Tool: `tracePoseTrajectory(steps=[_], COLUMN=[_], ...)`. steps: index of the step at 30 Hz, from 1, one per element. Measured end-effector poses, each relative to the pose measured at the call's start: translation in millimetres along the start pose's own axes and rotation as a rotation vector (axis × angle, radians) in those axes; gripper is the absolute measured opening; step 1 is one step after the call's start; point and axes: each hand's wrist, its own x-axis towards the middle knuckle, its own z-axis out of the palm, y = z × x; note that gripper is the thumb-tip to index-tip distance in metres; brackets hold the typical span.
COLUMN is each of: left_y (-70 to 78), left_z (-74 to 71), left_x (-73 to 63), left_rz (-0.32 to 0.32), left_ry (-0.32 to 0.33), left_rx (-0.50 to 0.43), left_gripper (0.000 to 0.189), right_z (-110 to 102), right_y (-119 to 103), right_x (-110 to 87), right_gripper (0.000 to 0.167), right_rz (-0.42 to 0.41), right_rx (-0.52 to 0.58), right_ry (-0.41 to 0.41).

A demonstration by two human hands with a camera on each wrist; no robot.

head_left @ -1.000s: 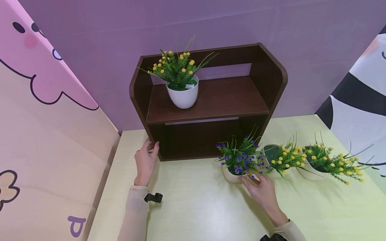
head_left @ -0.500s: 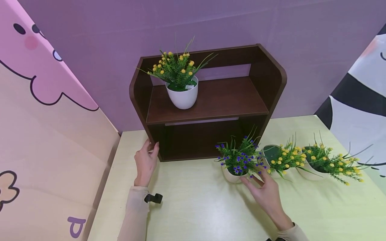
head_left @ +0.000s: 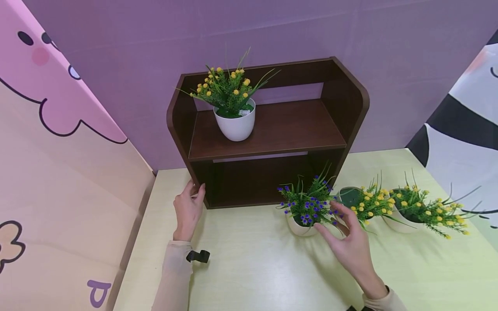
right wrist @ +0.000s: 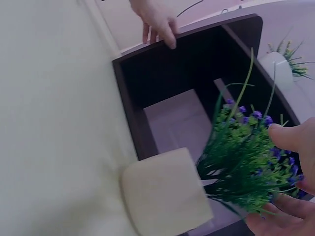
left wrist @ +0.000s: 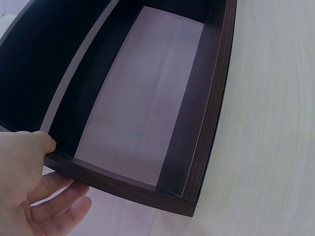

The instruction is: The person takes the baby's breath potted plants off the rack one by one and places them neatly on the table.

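Left hand point(head_left: 188, 211) clamps thumb and fingers on the dark shelf point(head_left: 280, 129) side edge; right hand point(head_left: 352, 246), fingers apart, beside upright blue-flowered plant point(head_left: 307, 209).

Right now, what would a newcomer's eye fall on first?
Likely the dark brown shelf unit at centre, with a yellow-flowered plant in a white pot on its upper level. Next comes the blue-flowered plant on the table before the unit's right end, right hand beside it.
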Motion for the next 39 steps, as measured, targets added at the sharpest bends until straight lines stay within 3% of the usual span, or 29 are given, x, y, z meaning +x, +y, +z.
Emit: tracePoseTrajectory(steps=[12, 19, 31, 39], left_y=[-0.1, -0.2, 2.0, 0.1], left_z=[-0.9, -0.6, -0.1, -0.5], left_x=[-1.0, -0.8, 3.1, 0.5], left_rz=[0.004, 0.007, 0.006, 0.015], left_ry=[-0.004, 0.004, -0.021, 0.002], left_rx=[-0.002, -0.001, -0.009, 0.001], left_gripper=[0.017, 0.018, 0.019, 0.017], right_z=[-9.6, -10.3, -9.9, -9.8], right_y=[-25.2, -39.9, -59.6, -69.0], right_x=[17.4, 29.2, 38.1, 47.6], right_gripper=[0.059, 0.054, 0.049, 0.048], right_rz=[-0.071, -0.129, -0.125, -0.154], right_rx=[0.024, 0.029, 0.017, 0.023], right_ry=[0.066, 0.038, 0.012, 0.012])
